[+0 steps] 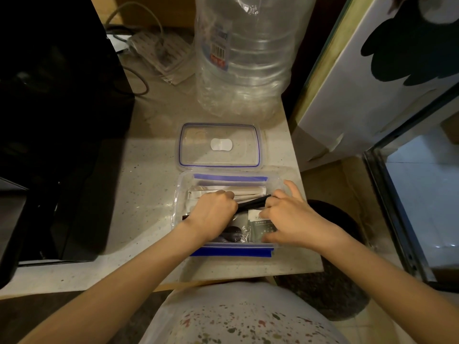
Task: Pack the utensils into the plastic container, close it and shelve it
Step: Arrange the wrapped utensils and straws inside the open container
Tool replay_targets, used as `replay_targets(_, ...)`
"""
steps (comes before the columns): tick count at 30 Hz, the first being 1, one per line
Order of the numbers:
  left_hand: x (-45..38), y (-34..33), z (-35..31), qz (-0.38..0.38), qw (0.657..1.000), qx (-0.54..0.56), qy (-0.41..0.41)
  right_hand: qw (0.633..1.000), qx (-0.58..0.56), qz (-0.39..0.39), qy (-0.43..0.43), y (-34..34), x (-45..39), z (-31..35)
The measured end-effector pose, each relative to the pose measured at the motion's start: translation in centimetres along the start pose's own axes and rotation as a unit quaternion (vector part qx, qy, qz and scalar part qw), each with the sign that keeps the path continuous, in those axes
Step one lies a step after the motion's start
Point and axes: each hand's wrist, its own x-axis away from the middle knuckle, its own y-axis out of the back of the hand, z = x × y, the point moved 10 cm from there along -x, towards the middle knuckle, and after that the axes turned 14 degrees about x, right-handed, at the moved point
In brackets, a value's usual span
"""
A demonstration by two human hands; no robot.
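Observation:
A clear plastic container with blue clips stands open near the counter's front edge. Its clear lid lies flat on the counter just behind it. Inside the container are pale wrapped utensils, a wrapped dark spoon and a grey packet. My left hand and my right hand are both inside the container, each closed on an end of a thin black utensil bundle that runs between them.
A large clear water jug stands behind the lid. A black appliance fills the left side. A power strip with cables lies at the back. An open white cabinet door is to the right, past the counter edge.

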Motion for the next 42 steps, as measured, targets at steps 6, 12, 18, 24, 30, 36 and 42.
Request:
replay_targets(6,0.3,-0.3,0.3,0.005,1.000,0.023,-0.019,0.999,-0.050,0.003,0.000,0.7,-0.5,-0.4)
replay_targets(12,0.9,-0.8,0.5,0.022,0.998,0.060,-0.011,0.991,-0.001,-0.130,-0.036,2.2,-1.0,-1.4)
replay_targets(18,0.7,-0.8,1.5,0.031,0.992,0.117,0.023,0.991,0.075,-0.107,-0.036,1.3,-2.4,-0.2)
replay_targets(24,1.7,-0.1,2.5,-0.016,0.980,0.190,0.060,0.991,0.081,-0.090,-0.051,1.3,-2.8,-0.5)
replay_targets(30,3.3,0.4,3.8,-0.039,0.977,0.181,0.106,0.990,0.057,-0.109,-0.065,2.0,-2.7,-0.6)
replay_targets(36,3.1,1.0,4.0,-0.043,0.974,0.192,0.115,0.992,0.061,-0.095,-0.054,2.4,-2.7,-0.3)
replay_targets(42,2.6,2.9,4.3,-0.127,0.972,0.166,0.109,0.990,-0.026,-0.122,-0.064,2.5,-4.2,0.5)
